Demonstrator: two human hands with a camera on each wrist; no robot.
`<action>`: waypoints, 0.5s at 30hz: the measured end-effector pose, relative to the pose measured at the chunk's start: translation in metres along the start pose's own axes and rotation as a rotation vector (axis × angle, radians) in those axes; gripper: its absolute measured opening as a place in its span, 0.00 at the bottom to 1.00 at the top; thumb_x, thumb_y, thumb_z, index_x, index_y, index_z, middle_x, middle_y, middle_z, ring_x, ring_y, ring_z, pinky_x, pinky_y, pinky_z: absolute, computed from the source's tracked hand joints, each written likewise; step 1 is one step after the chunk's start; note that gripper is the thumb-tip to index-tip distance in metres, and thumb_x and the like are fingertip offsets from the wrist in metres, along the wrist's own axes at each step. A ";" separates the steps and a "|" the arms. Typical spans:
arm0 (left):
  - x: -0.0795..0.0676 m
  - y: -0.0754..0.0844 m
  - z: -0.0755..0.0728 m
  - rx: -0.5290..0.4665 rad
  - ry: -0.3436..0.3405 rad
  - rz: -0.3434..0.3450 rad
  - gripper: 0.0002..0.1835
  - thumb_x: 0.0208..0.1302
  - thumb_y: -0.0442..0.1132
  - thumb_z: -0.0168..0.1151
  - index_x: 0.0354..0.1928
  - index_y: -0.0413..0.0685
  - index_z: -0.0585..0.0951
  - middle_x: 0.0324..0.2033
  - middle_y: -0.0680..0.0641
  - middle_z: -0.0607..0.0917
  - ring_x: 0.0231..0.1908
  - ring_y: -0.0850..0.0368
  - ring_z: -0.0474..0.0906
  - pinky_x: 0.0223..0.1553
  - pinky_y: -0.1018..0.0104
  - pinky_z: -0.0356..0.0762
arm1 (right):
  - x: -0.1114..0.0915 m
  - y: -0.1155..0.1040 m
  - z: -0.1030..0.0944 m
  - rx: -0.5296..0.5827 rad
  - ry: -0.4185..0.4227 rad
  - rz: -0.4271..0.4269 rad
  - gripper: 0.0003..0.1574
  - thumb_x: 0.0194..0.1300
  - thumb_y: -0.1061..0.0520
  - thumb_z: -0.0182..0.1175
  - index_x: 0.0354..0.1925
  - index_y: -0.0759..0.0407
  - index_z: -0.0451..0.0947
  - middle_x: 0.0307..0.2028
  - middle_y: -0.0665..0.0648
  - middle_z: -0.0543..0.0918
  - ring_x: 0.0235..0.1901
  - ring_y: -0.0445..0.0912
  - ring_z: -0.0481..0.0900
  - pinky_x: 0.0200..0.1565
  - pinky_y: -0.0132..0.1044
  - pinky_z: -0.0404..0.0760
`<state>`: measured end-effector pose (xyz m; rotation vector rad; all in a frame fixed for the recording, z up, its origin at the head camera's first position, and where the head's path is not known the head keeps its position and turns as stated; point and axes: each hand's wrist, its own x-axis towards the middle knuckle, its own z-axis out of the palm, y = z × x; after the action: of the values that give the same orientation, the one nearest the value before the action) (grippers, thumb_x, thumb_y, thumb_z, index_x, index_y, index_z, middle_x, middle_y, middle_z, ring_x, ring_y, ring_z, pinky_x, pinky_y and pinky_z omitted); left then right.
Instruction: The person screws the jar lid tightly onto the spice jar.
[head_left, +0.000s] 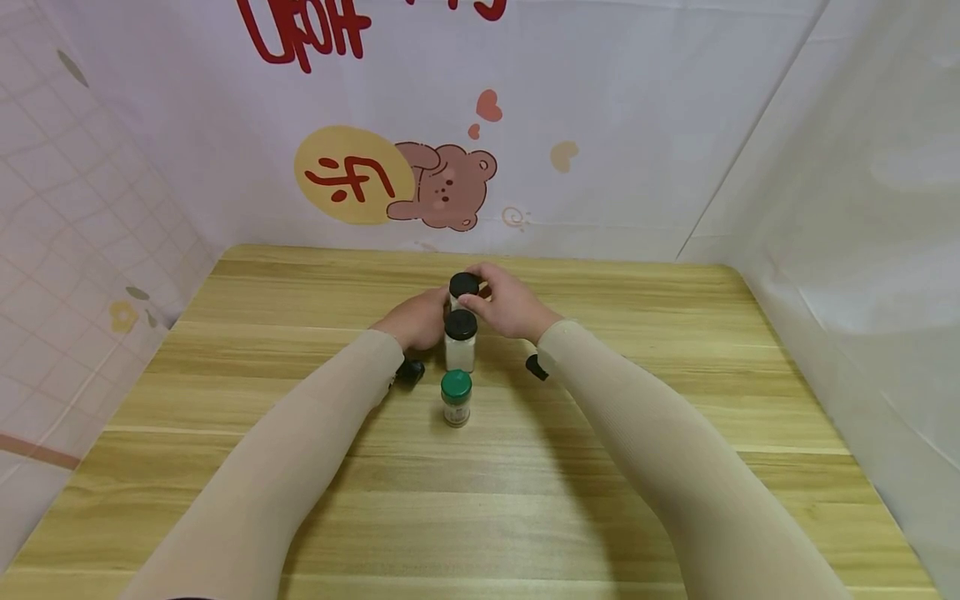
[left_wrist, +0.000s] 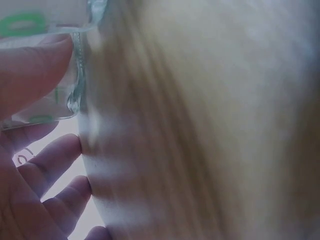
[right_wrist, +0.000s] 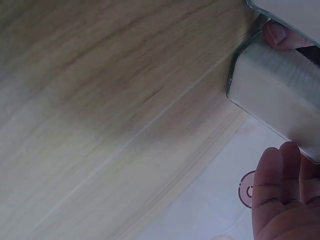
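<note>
In the head view, two square glass jars with black lids and pale contents stand one behind the other. My left hand (head_left: 420,319) holds the rear jar (head_left: 464,285) from its left side. In the left wrist view the left thumb (left_wrist: 35,70) lies across the glass, with the other fingers beyond it. My right hand (head_left: 513,302) grips the same jar near its lid, thumb on the near side and fingers on the far side. The front black-lidded jar (head_left: 461,350) stands close before it. Nearer to me is a small green-lidded shaker jar (head_left: 457,404).
The wooden table (head_left: 465,517) meets a white wall covering (head_left: 622,175) printed with a cartoon bear (head_left: 450,192). More covering rises on the left and right. Small black devices sit under both wrists.
</note>
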<state>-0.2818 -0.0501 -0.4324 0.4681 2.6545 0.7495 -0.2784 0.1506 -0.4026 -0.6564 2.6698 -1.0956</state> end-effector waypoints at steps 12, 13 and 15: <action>0.000 0.000 0.000 0.017 0.003 0.015 0.23 0.82 0.42 0.51 0.75 0.62 0.69 0.59 0.46 0.82 0.50 0.46 0.79 0.53 0.51 0.72 | 0.001 0.000 0.000 -0.025 -0.024 -0.018 0.34 0.80 0.48 0.58 0.76 0.58 0.66 0.67 0.61 0.74 0.52 0.52 0.82 0.52 0.45 0.85; -0.001 0.000 0.000 0.017 0.001 0.015 0.23 0.82 0.42 0.51 0.75 0.61 0.69 0.59 0.46 0.82 0.51 0.47 0.79 0.53 0.51 0.72 | 0.001 0.000 0.000 -0.026 -0.027 -0.020 0.34 0.80 0.49 0.58 0.76 0.58 0.66 0.67 0.61 0.74 0.51 0.52 0.82 0.51 0.45 0.85; -0.001 0.000 0.000 0.015 0.000 0.015 0.23 0.82 0.42 0.51 0.75 0.61 0.69 0.60 0.46 0.82 0.51 0.47 0.79 0.53 0.51 0.72 | 0.002 0.000 0.001 -0.029 -0.029 -0.019 0.32 0.80 0.49 0.58 0.75 0.58 0.67 0.66 0.61 0.74 0.50 0.51 0.82 0.51 0.45 0.84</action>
<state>-0.2809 -0.0505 -0.4323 0.4925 2.6611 0.7338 -0.2796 0.1493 -0.4027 -0.6986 2.6652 -1.0463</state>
